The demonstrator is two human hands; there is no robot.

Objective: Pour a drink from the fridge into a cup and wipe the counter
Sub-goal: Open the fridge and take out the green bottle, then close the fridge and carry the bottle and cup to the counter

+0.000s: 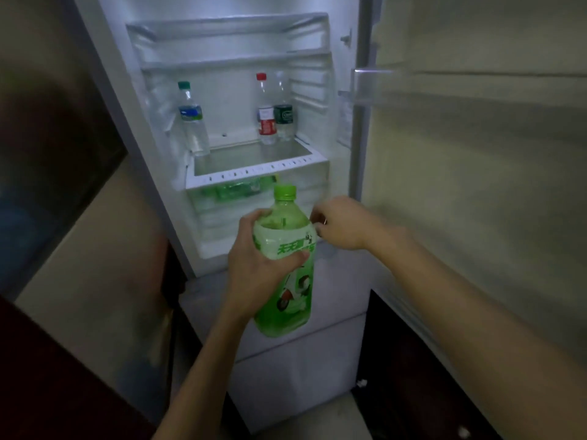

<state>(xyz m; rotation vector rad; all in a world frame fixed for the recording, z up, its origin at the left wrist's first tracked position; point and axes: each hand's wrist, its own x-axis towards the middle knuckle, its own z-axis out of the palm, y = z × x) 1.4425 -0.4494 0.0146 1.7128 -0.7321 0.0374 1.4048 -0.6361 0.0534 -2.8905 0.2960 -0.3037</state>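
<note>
The green drink bottle is held upright at the centre of the frame, before the open fridge. It is gripped about its upper body by the left hand, whose fingers are wrapped round its shoulder, the thumb laid across the label. The right hand is seen just right of the bottle's shoulder with fingers curled, though whether they touch it cannot be told. A red-capped bottle is stood on the shelf above, in the upper middle.
</note>
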